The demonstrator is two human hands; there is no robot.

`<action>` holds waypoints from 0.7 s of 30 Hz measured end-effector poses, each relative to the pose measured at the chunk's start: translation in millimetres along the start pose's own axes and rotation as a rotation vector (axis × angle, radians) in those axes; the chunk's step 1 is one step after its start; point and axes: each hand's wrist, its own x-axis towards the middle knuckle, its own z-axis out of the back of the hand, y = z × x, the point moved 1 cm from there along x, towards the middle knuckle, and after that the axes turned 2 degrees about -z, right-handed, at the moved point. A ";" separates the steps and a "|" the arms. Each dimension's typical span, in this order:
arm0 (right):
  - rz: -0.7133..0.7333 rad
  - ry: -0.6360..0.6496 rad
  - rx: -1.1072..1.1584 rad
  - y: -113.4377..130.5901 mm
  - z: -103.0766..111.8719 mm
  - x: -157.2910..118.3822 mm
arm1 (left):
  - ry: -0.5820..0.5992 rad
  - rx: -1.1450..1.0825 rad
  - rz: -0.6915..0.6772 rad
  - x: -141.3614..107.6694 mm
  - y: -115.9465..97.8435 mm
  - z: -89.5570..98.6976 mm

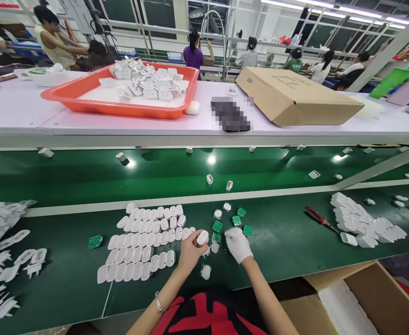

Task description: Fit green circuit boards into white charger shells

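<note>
Between the thumb and fingers of my left hand (190, 255) is a white plastic charger housing (203, 238), held just right of the rows of similar white housings (137, 239) on the green bench. My right hand (238, 244) wears a white glove. Its fingers are curled together beside several small green circuit boards (237, 220); whatever they may hold is hidden. Between my hands lie more boards and a few round white pieces (215, 247). One white-topped part (205, 271) sits nearer to me, and a lone circuit board (95, 241) lies left of the rows.
White plug parts (2, 274) are heaped at far left. Red-handled pliers (321, 218) lie beside stacked white covers (363, 223) on the right. An open carton (365, 298) stands at lower right. The shelf above carries an orange tray (120, 109) of white parts and a closed cardboard box (295, 97).
</note>
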 end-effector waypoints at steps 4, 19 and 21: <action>0.100 -0.004 0.044 22.6 18.6 67.5 | -0.068 -0.126 0.002 -7.6 -6.6 6.2; 0.236 -0.150 0.636 79.9 55.4 25.5 | -0.046 -0.205 -0.158 -16.7 -40.2 48.0; 0.300 -0.155 0.735 95.9 63.8 -8.2 | 0.018 -0.209 -0.180 -16.7 -48.0 51.6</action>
